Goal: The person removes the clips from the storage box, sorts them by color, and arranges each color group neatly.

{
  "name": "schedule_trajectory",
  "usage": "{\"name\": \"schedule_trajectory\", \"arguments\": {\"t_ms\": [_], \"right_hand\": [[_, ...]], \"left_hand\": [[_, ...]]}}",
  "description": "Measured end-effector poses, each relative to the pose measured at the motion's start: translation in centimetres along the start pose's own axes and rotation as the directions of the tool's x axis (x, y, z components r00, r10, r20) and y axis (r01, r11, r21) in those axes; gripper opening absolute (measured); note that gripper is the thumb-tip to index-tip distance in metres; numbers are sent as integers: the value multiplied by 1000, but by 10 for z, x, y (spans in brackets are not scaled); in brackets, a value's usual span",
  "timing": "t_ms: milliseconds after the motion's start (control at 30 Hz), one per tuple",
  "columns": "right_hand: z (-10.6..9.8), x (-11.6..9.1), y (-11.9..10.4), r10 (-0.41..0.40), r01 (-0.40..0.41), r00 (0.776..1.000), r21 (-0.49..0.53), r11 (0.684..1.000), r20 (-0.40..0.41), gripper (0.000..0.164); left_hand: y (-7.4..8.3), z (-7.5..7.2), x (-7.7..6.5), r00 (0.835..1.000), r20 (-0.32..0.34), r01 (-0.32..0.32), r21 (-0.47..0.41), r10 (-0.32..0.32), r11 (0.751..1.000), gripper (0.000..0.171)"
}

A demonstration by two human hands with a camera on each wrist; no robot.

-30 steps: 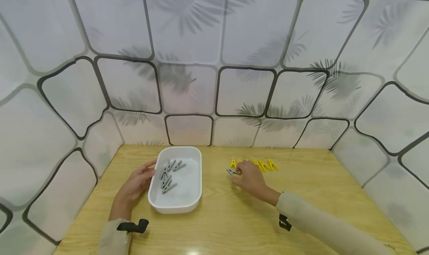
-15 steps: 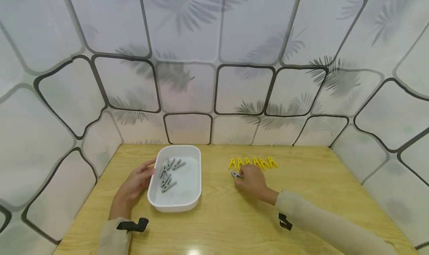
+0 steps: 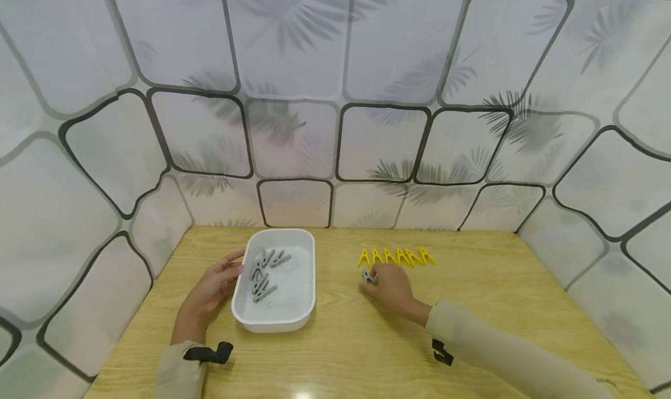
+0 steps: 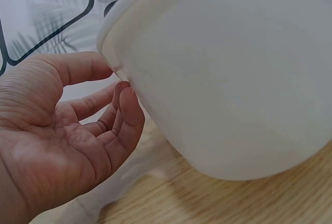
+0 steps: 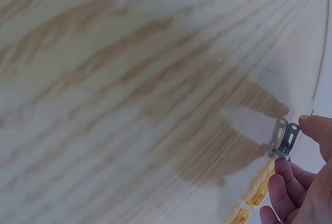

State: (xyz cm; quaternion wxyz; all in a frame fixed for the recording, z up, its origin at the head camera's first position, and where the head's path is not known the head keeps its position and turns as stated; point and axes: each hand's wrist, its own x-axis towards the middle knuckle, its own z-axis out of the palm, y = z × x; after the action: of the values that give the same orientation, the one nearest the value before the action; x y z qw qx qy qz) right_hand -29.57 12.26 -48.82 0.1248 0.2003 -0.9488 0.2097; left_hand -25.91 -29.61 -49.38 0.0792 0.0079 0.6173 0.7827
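Observation:
My right hand (image 3: 390, 285) pinches a grey clothespin (image 3: 368, 277) low over the table, just in front of a row of yellow clothespins (image 3: 387, 256). In the right wrist view the grey clothespin (image 5: 286, 140) sits at the fingertips of my right hand (image 5: 306, 177). A white plastic tub (image 3: 293, 323) stands on the left with several grey clothespins (image 3: 264, 276) inside. My left hand (image 3: 215, 285) rests against the tub's left side. In the left wrist view, loosely bent fingers of my left hand (image 4: 78, 125) touch the tub's wall (image 4: 223, 89) below the rim.
The yellow clothespins stand side by side towards the back of the wooden table (image 3: 335, 358). A patterned cloth wall (image 3: 293, 137) closes off the back and both sides. Black straps (image 3: 208, 353) sit on both sleeves.
My right hand has drawn the grey clothespin slightly towards me, from beside the yellow row to in front of it, and turned it. The left hand and the tub have stayed put.

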Motion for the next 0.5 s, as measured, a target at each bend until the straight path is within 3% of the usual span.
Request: {"name": "schedule_trajectory", "arguments": {"t_ms": [200, 500], "right_hand": [[5, -3, -4, -6, 6, 1000, -11, 1000, 17, 26], [1, -4, -9, -24, 24, 1000, -18, 1000, 16, 33]], "left_hand": [[-3, -1, 0, 1000, -4, 8, 12, -8, 1000, 48], [-3, -1, 2, 1000, -11, -14, 1, 14, 1000, 38]]}}
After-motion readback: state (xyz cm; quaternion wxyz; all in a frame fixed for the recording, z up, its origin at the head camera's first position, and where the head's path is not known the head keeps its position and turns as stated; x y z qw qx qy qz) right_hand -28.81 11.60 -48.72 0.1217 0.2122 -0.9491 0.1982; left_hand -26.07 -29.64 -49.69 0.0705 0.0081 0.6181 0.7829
